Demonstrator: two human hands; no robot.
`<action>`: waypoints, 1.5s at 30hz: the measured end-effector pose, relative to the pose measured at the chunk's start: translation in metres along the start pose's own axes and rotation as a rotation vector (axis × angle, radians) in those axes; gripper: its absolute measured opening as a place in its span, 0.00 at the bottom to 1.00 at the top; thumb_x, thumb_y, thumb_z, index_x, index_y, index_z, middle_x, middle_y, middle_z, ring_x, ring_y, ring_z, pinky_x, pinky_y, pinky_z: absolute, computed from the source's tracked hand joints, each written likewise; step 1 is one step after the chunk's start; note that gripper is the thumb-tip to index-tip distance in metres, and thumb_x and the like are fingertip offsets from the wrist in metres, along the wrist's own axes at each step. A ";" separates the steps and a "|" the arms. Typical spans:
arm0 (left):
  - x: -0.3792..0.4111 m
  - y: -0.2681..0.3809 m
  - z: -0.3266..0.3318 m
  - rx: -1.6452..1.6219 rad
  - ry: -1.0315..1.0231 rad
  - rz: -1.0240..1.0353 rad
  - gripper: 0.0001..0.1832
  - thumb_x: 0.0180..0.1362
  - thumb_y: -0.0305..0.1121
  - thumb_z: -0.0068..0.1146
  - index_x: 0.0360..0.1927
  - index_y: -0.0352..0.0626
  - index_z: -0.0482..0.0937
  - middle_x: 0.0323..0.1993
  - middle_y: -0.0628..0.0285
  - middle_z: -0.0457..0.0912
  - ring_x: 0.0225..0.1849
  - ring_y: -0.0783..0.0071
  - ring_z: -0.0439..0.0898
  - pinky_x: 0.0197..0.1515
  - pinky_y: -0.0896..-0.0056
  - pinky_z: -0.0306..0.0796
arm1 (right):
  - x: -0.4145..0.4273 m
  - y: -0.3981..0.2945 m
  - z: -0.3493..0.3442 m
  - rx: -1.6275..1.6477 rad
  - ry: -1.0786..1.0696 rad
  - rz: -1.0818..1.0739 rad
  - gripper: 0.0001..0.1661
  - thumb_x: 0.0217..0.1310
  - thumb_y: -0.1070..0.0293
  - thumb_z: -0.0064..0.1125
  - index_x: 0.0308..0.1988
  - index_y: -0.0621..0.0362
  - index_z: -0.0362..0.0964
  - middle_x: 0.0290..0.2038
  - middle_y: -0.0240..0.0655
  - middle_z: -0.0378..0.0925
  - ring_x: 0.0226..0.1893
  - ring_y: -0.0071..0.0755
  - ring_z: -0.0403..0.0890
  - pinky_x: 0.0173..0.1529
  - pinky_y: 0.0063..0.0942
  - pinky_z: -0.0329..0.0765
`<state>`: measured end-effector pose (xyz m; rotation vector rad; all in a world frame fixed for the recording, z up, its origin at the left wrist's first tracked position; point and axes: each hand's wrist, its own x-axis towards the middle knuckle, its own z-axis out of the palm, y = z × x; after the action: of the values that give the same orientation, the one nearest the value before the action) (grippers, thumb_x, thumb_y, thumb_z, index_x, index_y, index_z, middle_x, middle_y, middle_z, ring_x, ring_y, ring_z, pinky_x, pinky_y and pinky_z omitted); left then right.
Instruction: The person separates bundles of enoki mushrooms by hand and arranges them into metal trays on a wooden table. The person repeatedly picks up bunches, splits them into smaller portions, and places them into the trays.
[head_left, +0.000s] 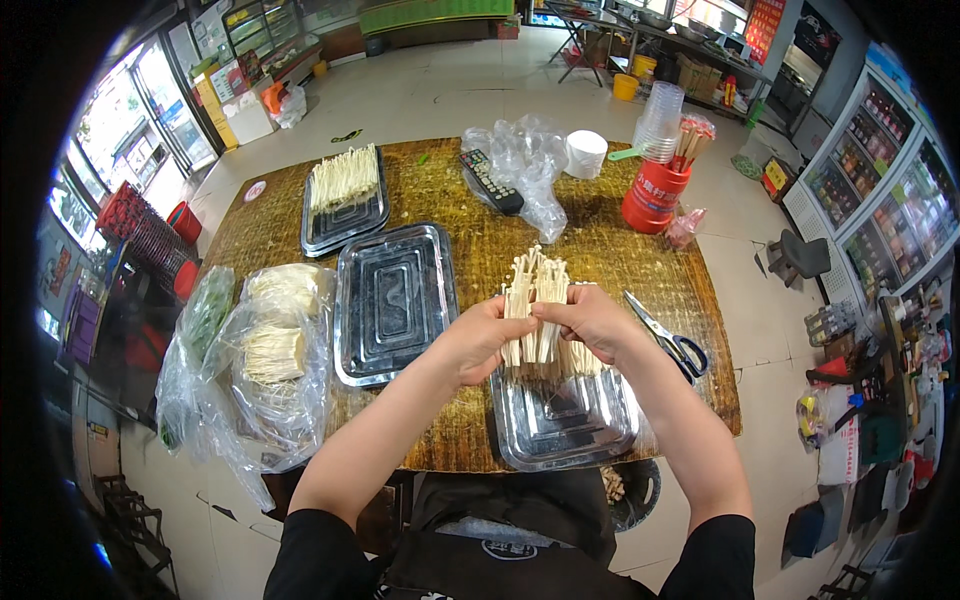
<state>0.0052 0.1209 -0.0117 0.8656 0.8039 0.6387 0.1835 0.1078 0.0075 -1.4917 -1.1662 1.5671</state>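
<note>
Between my left hand (487, 337) and my right hand (589, 321) is a bunch of enoki mushrooms (538, 300), gripped from both sides above a metal tray (566, 431). More enoki lie on that tray beneath my hands, partly hidden. Left of my hands is a bare dark tray (394, 300) with a shiny rim. Behind it, another tray (345, 234) bears a layer of enoki (346, 178). At the table's left edge, clear plastic bags hold enoki clumps (274, 354). A pair of scissors (667, 337) lies open to the right of my right hand.
On the wooden table (472, 420) are a remote control (491, 182), a crumpled plastic bag (536, 169), a white roll (586, 154), stacked plastic cups (660, 120) and a red container (655, 199) with wrapped sticks. A bag of greens (210, 307) overhangs the left edge. Below the near edge stands a dark bin (641, 499).
</note>
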 end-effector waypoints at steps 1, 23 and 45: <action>-0.004 0.005 0.001 -0.048 -0.007 -0.021 0.17 0.60 0.24 0.52 0.54 0.39 0.71 0.40 0.60 0.79 0.40 0.74 0.78 0.43 0.70 0.74 | -0.001 0.000 -0.001 0.010 0.007 -0.001 0.13 0.56 0.63 0.64 0.35 0.62 0.77 0.25 0.31 0.79 0.21 0.17 0.72 0.27 0.19 0.68; -0.022 0.022 -0.033 -0.089 0.102 0.028 0.18 0.63 0.24 0.48 0.56 0.33 0.68 0.38 0.58 0.77 0.38 0.72 0.78 0.45 0.69 0.77 | 0.004 0.008 0.023 -0.475 0.071 -0.025 0.21 0.50 0.59 0.68 0.33 0.67 0.72 0.25 0.38 0.77 0.25 0.30 0.78 0.31 0.29 0.73; -0.028 0.030 -0.009 -0.191 0.112 0.087 0.20 0.63 0.23 0.47 0.59 0.35 0.65 0.37 0.57 0.76 0.39 0.71 0.78 0.42 0.67 0.76 | -0.014 0.024 -0.003 -0.755 0.432 -0.426 0.22 0.51 0.64 0.67 0.46 0.60 0.72 0.39 0.40 0.72 0.36 0.38 0.77 0.41 0.33 0.74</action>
<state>-0.0225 0.1187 0.0196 0.6975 0.7948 0.8330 0.1912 0.0863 -0.0090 -1.7501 -1.7505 0.4824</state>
